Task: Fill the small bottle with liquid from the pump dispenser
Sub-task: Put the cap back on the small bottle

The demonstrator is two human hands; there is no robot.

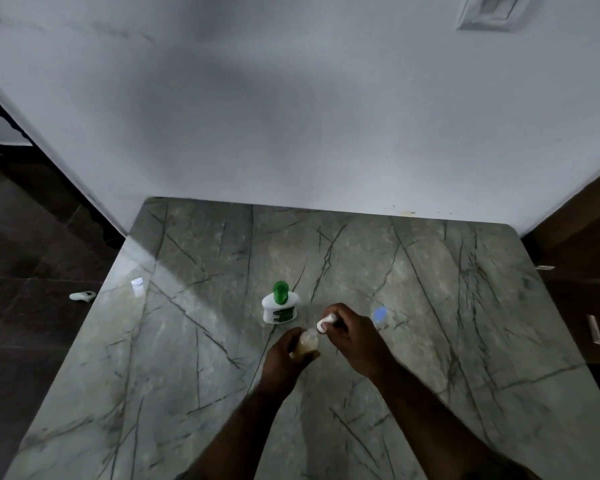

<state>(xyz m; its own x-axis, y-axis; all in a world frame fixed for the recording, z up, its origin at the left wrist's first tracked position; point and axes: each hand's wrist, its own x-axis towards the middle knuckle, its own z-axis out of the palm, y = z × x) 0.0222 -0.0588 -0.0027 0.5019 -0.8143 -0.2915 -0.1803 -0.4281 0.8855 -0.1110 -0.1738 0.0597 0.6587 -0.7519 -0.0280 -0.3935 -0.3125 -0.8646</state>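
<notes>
Both forearms reach over the table [194, 341]. Left hand [284, 355] fingers wrap the small bottle [307, 344], held above the table and partly filled. Right hand [352, 337] fingers pinch a white cap [326, 322] at the bottle's neck. Pump dispenser [279, 306] stands just behind. Risk: a tilted bottle or misaligned cap may spill liquid.

Both my forearms reach forward from the near edge, converging toward the middle. My left hand [288, 355] is curled closed around a small bottle [307, 342], thumb side up, wrist straight. My right hand [352, 336] sits just beside it, fingers bent inward, fingertips [329, 315] pinching a white cap [326, 323], wrist angled slightly left.
</notes>
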